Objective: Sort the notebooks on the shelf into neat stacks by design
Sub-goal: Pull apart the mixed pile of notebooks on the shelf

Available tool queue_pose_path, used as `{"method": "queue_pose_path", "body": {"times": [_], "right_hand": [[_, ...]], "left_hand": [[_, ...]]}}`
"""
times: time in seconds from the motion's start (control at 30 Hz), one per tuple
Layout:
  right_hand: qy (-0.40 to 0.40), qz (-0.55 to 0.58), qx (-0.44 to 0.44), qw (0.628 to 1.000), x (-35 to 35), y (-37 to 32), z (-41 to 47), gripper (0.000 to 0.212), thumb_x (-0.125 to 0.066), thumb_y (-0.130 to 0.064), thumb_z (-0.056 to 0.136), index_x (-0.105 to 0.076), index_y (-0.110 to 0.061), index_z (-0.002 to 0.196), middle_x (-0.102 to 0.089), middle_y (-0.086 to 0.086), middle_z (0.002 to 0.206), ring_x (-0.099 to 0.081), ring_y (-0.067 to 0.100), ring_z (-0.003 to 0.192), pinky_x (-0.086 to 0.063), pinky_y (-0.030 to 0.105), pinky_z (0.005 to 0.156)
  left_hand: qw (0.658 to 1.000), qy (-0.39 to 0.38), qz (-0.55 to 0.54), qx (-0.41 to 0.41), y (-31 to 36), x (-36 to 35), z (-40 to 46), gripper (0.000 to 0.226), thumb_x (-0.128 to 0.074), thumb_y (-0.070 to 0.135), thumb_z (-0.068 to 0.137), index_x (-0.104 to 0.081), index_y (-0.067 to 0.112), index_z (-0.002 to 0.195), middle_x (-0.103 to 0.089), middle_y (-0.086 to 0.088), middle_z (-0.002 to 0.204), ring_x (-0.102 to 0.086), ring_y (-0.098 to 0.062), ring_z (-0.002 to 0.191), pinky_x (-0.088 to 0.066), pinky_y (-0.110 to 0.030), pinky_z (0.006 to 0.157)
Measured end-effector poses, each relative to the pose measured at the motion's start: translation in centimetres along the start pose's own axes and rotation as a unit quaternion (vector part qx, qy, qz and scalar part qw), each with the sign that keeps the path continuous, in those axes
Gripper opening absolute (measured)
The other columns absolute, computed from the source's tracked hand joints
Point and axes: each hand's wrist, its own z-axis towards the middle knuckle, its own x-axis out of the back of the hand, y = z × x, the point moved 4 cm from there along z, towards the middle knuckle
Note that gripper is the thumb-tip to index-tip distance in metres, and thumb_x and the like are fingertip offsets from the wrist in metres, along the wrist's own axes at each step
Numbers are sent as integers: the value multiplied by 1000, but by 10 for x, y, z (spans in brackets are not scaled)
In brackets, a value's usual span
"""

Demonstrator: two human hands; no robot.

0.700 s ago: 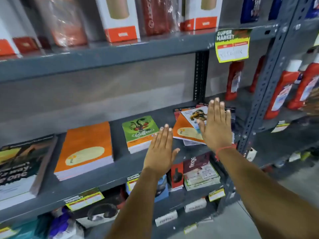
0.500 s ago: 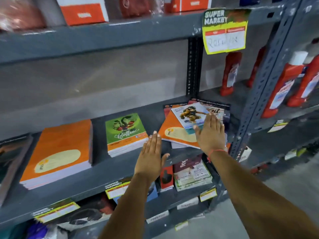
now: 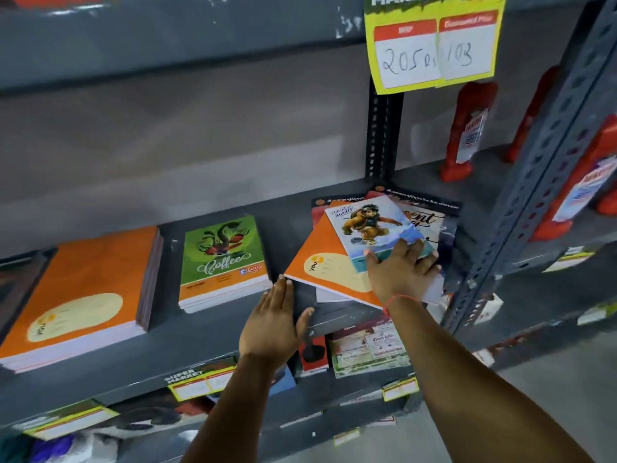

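On the grey shelf [image 3: 207,332] a thick stack of orange notebooks [image 3: 83,289] lies at the left, with a green "Coffee" stack [image 3: 222,259] beside it. To the right is a mixed, skewed pile: a monkey-cover notebook [image 3: 370,225] on top, an orange notebook [image 3: 320,265] under it, and dark lettered notebooks [image 3: 424,215] beneath. My right hand [image 3: 399,272] grips the near end of the monkey notebook, thumb on its cover. My left hand [image 3: 272,324] is flat and open on the shelf, fingertips at the orange notebook's near corner.
A perforated grey upright [image 3: 541,162] stands right of the pile. Red bottles [image 3: 467,128] fill the shelf behind it. A yellow price tag [image 3: 434,51] hangs from the shelf above. Packets and boxes [image 3: 367,349] sit on the shelf below.
The view has moved closer and lower. My right hand came down from above the pile onto the monkey notebook's near end. My left hand slid forward to the orange notebook's corner.
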Motion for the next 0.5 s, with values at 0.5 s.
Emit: {"method": "queue_pose_path", "body": {"times": [0.5], "right_hand": [[-149,72,-147,975,34,20,47,100,-78,-50,62,-32,-12,142,-28,16,150,-26,35,137,-26,44,109]], "left_hand": [[999,34,11,-20,3,4,-3,65,-32,50,92,-31,9,143,-35,-10,151,-34,-24,139,-25,-31,115]]}}
